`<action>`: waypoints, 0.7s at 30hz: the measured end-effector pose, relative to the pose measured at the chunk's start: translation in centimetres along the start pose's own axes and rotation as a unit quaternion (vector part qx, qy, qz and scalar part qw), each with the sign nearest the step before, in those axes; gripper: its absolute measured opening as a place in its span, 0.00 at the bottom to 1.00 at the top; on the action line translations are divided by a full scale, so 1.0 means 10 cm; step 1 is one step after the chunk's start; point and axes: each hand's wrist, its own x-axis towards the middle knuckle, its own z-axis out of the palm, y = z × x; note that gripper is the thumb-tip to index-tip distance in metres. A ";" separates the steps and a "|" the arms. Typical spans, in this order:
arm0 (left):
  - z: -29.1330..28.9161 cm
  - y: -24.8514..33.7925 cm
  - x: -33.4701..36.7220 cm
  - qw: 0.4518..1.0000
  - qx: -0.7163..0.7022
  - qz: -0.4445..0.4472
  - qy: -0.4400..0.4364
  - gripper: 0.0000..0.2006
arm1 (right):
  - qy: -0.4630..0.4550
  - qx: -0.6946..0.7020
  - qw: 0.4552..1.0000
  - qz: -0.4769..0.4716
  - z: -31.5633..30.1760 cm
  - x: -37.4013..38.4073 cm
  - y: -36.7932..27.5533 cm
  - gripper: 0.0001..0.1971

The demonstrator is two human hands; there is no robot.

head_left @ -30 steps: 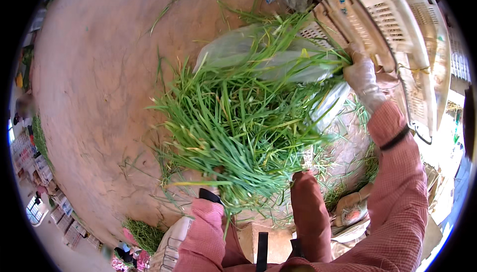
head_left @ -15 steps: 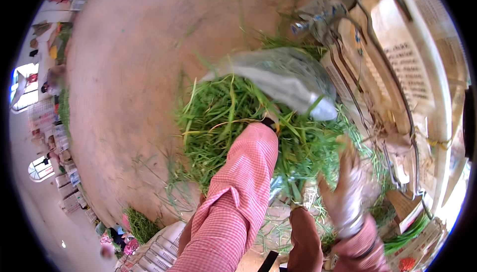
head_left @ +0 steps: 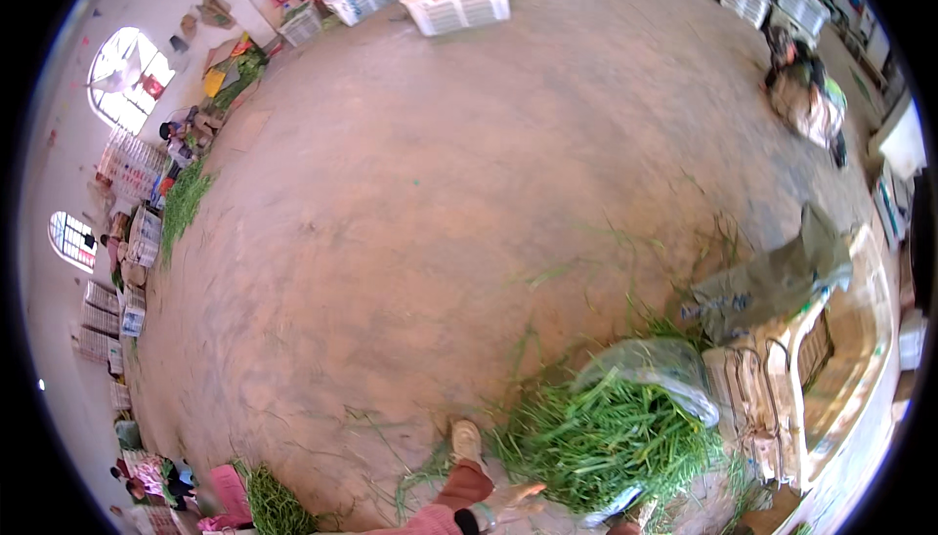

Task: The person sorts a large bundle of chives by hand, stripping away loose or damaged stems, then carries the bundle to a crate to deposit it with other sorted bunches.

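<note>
Now we're overlooking the floor (head_left: 391,203), crates (head_left: 456,12) along its far edge, our left hand (head_left: 510,503) outstretched, unclenched beside grass (head_left: 616,447).

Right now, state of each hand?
Left hand: open, fingers extended beside the pile of green blades, nothing visibly held.
Right hand: out of view, can't tell.

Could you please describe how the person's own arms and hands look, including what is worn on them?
The left hand comes out of a long pink sleeve, with a black band at its cuff. A pale greyish covering seems to be near the wrist, but blur hides its details. The right hand is not in view.
</note>
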 end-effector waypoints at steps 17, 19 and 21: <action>-4.21 0.92 -1.69 0.946 0.083 -0.169 0.265 0.31 | -0.137 0.112 0.961 -0.212 -1.89 1.20 -5.68 0.21; -4.61 1.43 -1.25 0.956 0.024 -0.139 0.258 0.28 | -0.128 0.060 0.971 -0.191 -2.23 1.62 -5.83 0.20; -5.00 1.91 -0.88 0.960 -0.024 -0.125 0.249 0.26 | -0.119 -0.017 0.981 -0.153 -2.63 2.02 -5.89 0.20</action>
